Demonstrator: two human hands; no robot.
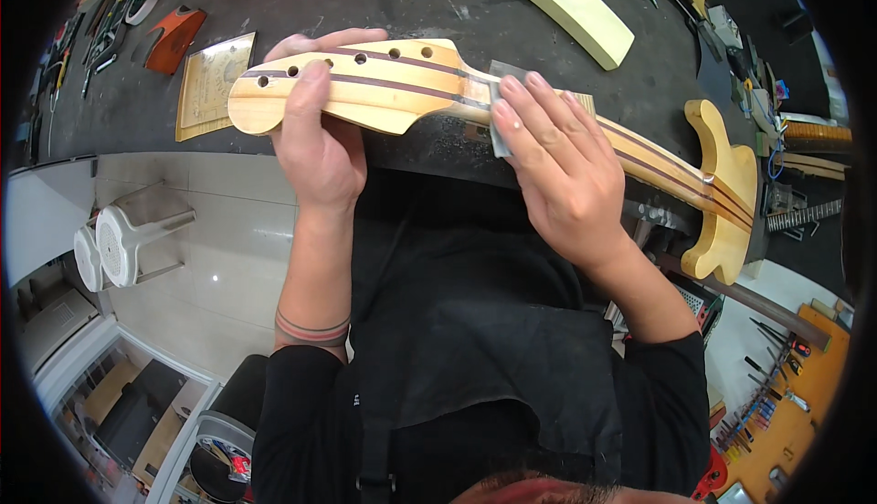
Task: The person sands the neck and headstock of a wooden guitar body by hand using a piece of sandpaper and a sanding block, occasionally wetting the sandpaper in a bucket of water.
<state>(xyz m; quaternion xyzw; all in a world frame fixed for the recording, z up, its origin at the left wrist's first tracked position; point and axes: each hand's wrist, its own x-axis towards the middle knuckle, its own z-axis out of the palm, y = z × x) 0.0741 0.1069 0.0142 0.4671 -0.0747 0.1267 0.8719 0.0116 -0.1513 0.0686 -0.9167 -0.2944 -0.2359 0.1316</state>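
An unfinished pale wooden guitar (393, 107) with dark lengthwise stripes lies across the front of the workbench, its headstock to the left, pierced by several tuner holes. My left hand (320, 157) is closed round the headstock, thumb on the upper face and fingers underneath. With fingers pressed together, my right hand (571, 171) holds a grey sheet of sandpaper (499, 130) over the neck just past the headstock. The palm hides most of that sheet and part of the neck. Further right, the small horned body (722, 198) of the guitar is visible.
On the dark workbench (411, 2) lie a curved pale block (575, 11), an orange-brown block (174, 38) and sandpaper sheets (215, 84). Hand tools crowd both ends. White stools (123, 244) stand on the floor at left; a tool board (786, 394) is at lower right.
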